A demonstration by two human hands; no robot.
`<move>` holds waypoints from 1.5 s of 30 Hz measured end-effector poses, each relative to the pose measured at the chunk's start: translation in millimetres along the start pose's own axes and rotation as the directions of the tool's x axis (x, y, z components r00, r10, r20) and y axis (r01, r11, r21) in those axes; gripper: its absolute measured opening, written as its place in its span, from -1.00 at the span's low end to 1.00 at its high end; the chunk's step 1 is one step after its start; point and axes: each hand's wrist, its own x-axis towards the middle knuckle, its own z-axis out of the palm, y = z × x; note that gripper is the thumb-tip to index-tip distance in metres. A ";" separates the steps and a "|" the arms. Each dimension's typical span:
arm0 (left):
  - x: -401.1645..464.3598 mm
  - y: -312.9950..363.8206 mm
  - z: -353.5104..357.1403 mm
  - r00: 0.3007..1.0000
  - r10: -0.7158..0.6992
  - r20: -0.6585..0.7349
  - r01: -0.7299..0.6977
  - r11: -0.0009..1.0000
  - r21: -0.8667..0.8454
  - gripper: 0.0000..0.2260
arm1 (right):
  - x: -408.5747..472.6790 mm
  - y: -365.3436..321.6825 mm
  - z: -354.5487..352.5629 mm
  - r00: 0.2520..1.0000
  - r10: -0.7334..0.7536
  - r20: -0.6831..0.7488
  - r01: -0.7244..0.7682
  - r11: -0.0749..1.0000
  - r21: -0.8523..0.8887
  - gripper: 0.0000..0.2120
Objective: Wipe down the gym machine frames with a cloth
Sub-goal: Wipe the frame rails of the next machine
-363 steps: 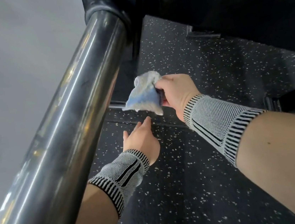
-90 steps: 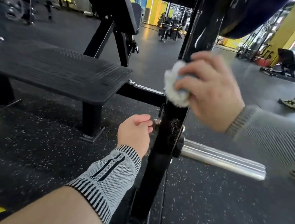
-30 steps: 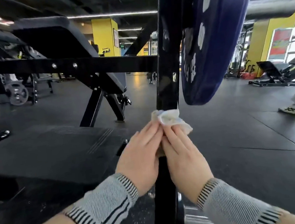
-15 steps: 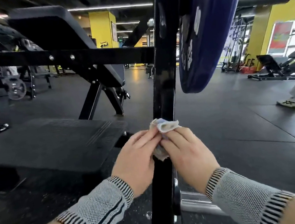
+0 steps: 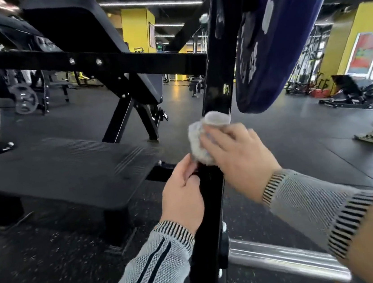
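Note:
A black upright frame post (image 5: 216, 74) of the gym machine runs down the middle of the view. My right hand (image 5: 236, 156) holds a crumpled white cloth (image 5: 203, 137) pressed against the post, just below a dark blue weight plate (image 5: 269, 37). My left hand (image 5: 182, 196) sits on the post's left side a little lower, fingers curled against its edge; whether it grips the post I cannot tell. Both wrists wear grey knitted sleeves with black stripes.
A black padded bench (image 5: 67, 170) lies to the left, with a black crossbar (image 5: 91, 63) above it. A chrome peg (image 5: 286, 258) sticks out low on the right. A person's leg and shoe (image 5: 371, 137) stand at the far right on the rubber floor.
My hands have parted: the right one carried the cloth slightly up the post, while the left slipped off the cloth and dropped lower on the post.

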 end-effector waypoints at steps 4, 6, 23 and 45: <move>-3.9 -10.5 0.6 0.994 -0.098 -0.038 0.094 0.991 -0.098 -0.69 | 12.7 4.8 5.0 0.985 0.123 0.123 -0.124 0.992 -0.003 -0.39; -2.5 -8.8 -0.4 0.993 -0.104 -0.056 0.093 0.981 -0.171 -0.75 | -16.7 -7.8 11.2 0.993 0.035 0.109 -0.049 0.990 0.131 -0.45; 2.4 -8.2 -7.6 0.980 -0.195 -0.035 0.178 0.947 -0.267 -0.70 | -60.4 -35.8 21.1 0.966 -0.257 0.025 0.255 0.965 0.055 -0.55; -19.0 -105.6 -67.7 0.915 -0.403 0.014 0.402 0.915 0.018 -0.57 | 13.7 -75.9 0.5 0.901 -0.203 0.383 0.340 0.880 -0.333 -0.59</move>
